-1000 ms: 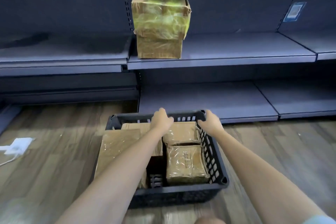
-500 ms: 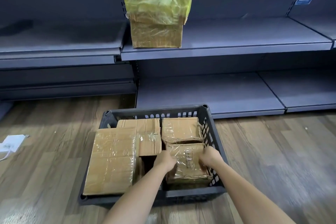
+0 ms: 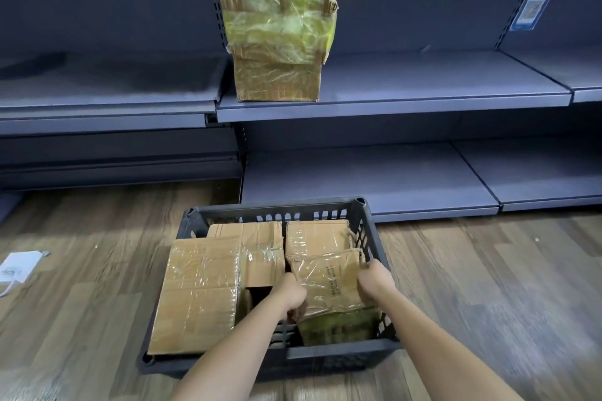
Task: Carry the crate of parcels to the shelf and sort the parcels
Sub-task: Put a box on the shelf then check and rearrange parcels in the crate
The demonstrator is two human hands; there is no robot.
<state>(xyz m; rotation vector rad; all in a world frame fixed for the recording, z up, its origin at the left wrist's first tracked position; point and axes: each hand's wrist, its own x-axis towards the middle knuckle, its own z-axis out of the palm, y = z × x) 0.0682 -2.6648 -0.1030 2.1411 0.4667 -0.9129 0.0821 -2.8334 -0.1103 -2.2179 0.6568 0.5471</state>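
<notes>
A person's left hand [image 3: 291, 295] and right hand [image 3: 374, 280] grip opposite sides of a small taped cardboard parcel [image 3: 329, 283], fingers curled round its edges, its near end tilted up. It sits at the right side of a dark plastic crate [image 3: 325, 353] on a wood-look floor [image 3: 488, 303]. Beside it in the crate lie a large flat parcel [image 3: 198, 293] on the left and two more parcels at the back. Beyond the crate stand dark shelves [image 3: 423, 98]; a taped box [image 3: 280, 39] sits on the middle shelf.
</notes>
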